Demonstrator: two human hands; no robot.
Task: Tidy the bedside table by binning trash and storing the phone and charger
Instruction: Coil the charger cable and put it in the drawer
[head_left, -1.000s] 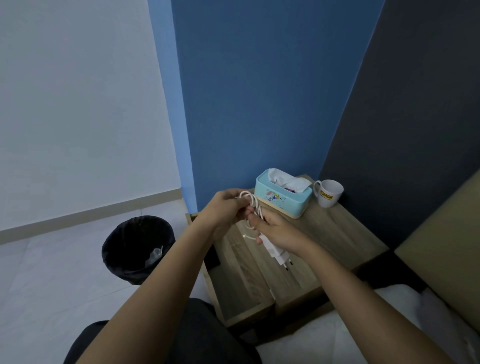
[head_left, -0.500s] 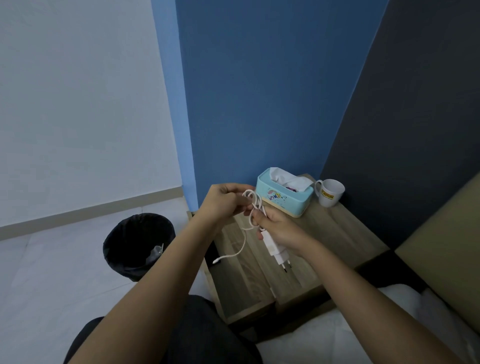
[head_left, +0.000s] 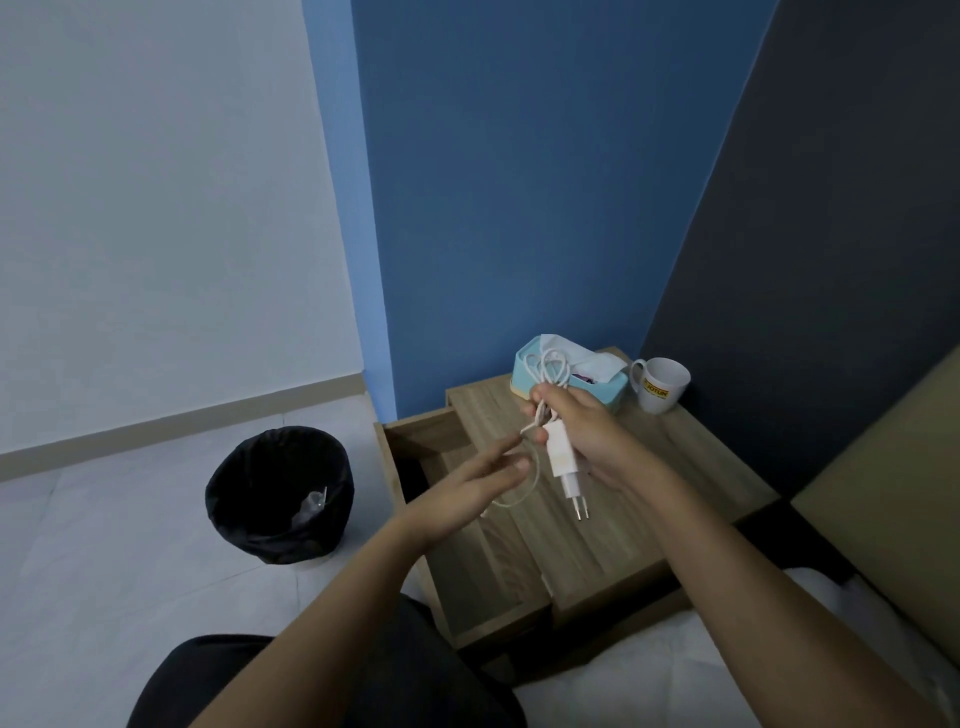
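A: Where's the white plug charger with coiled cable (head_left: 562, 457)?
B: Over the pale wooden desk (head_left: 675, 467), gripped by the right hand (head_left: 589, 431); the left hand (head_left: 462, 493) is straight-fingered beside its loose tail.
A: Space?
B: A drawer (head_left: 423, 431) stands open at the left edge, with a round black bin (head_left: 280, 493) on the tiled floor (head_left: 130, 519) beyond.

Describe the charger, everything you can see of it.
The charger is a white, plastic-looking wall adapter with two metal pins pointing down toward the camera, plus a thin white cable. Most of the cable is bunched in loops that stick up above the right hand, which grips both the loops and the adapter body in the air over the bedside table. A loose tail curves down past the left hand, whose fingers are straight; whether they touch it is unclear.
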